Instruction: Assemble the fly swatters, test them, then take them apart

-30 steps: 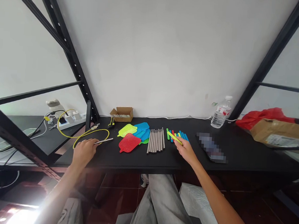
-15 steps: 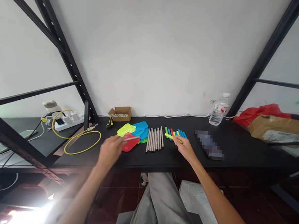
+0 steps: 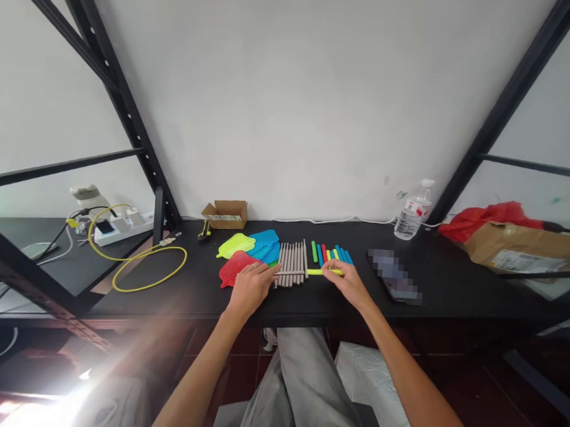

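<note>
My left hand (image 3: 254, 284) is closed around a thin grey metal tube (image 3: 290, 273), held level. Between the fingers of my right hand (image 3: 346, 281) is a yellow plastic handle (image 3: 316, 272). The tube's right end meets the handle's left end; whether it sits inside I cannot tell. Behind them lies a row of grey tubes (image 3: 294, 256). Several coloured handles (image 3: 343, 253), green, blue, red and yellow, lie beside the row, partly behind my right hand. Left of the tubes are mesh fly swatter heads: a red one (image 3: 235, 266), a yellow-green one (image 3: 235, 244) and overlapping blue ones (image 3: 264, 243).
A small open cardboard box (image 3: 227, 215) stands by the wall near a yellow-black tool (image 3: 205, 232). A blurred phone-like slab (image 3: 392, 276) and a water bottle (image 3: 413, 211) are to the right. A yellow cable (image 3: 183, 268) loops at left, near a power strip (image 3: 125, 225).
My left hand has moved right with the grey tube, away from the red swatter head. The tube and yellow handle, apart before, now meet end to end in line.
</note>
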